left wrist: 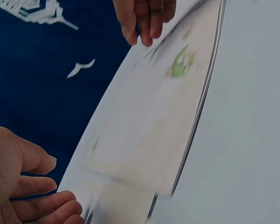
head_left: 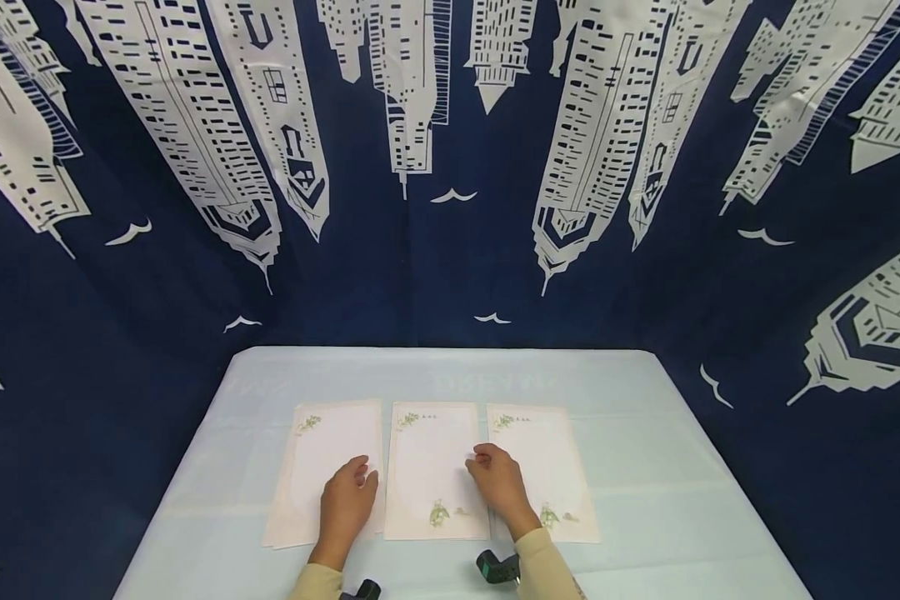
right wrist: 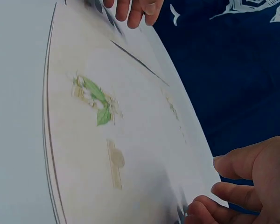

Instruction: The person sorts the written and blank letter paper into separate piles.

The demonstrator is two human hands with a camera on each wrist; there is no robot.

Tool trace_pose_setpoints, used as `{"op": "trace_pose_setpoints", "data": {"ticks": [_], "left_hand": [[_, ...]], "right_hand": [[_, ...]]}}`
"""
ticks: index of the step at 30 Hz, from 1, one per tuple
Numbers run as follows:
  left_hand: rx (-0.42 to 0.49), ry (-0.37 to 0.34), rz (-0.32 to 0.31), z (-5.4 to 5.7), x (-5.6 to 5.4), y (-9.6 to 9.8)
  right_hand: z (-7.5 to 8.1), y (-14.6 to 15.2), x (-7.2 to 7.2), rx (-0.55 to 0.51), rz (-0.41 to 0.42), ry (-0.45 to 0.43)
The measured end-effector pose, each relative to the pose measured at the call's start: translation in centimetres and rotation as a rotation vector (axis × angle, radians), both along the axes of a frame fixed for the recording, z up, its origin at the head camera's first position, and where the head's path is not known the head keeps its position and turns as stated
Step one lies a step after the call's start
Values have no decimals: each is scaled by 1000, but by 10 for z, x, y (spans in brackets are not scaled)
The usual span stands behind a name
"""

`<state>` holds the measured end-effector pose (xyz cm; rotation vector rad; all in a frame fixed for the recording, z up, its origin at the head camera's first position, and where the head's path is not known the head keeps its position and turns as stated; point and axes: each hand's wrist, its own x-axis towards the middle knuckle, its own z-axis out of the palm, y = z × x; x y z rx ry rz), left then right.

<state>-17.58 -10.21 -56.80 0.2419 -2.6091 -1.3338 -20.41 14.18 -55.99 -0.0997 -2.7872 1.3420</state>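
Three sheets of decorated letter paper lie side by side: a left sheet [head_left: 326, 450], a middle sheet [head_left: 431, 467] and a right sheet [head_left: 551, 467]. Each has a pale border and small green plant prints. Over the right part of the left sheet is my left hand [head_left: 347, 504], fingers loosely bent with nothing between them. My right hand [head_left: 499, 483] hovers where the middle and right sheets adjoin, its fingers relaxed and bent inward. Both wrist views show the left hand [left wrist: 30, 182] and right hand [right wrist: 245, 186] with thumb apart from fingers, gripping nothing. At the left sheet's lower edge, another paper edge shows beneath.
The papers lie on a table with a pale cloth [head_left: 667, 467]. Behind and beside it hangs a dark blue curtain [head_left: 412, 275] printed with white buildings and birds. Black wrist devices show by the sleeves, one near the right wrist [head_left: 497, 567].
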Motion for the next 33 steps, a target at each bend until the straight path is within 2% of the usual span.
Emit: {"op": "trace_pose_setpoints", "data": {"ticks": [5,8,14,23,28,33], "left_hand": [[2,-6,-90,2,-3,21],[-24,-11,-115,4,-5,30],[-77,-33,-111,1,-8,38],[-67,-25,-92,3,-5,40],[-71,51,-77,3,-1,42],[-26,113,-61,-2,-2,42]], "right_hand": [[-1,6,3,-2,-32,-29],[-3,7,5,14,-27,-29],[-6,7,8,26,-14,-20],[-5,6,11,30,-33,-5],[-3,8,12,38,-46,32],[-5,11,12,-22,-78,89]]}}
